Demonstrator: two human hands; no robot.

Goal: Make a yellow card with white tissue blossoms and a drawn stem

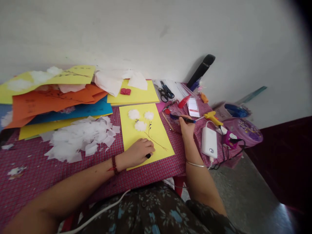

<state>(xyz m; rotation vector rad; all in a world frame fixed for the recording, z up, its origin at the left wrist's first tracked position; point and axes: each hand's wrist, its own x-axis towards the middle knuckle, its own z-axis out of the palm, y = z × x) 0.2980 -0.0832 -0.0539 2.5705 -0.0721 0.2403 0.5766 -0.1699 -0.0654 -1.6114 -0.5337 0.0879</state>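
Nearest us is the dark floral clothing (146, 208), crossed by a white cord (107, 211). Just past the table's near edge, on the checked tablecloth (161, 170), the left hand (137, 151) lies on the lower part of a yellow sheet (161, 130). Its fingers are curled and close together, seemingly gripping a small black piece (148, 156) whose end pokes out beneath them. We take its weight there as a way to steady the sheet. To the right, a white power bank (208, 141) lies beside the right forearm, likely kept there so its cable clears the work.

Farther up, the sheet carries a brown stem (156, 140) with dark marks beside it and three white puffs (140, 125) near the top. To its left we see a heap of torn white paper (78, 138), probably placed within easy reach.

Beyond the sheet's right edge, the right hand (187, 126) holds a dark pen (191, 120) off the sheet, lying nearly level. Thumb and fingers seem to pinch it; we cannot tell how the hidden fingers lie. A yellow glue gun (213, 118) and a phone (193, 109) are near that hand, perhaps set aside to leave the sheet free.

Farther still are black scissors (165, 94) and a red folded paper (125, 91) on more yellow paper (148, 94), then the pale wall (146, 35).
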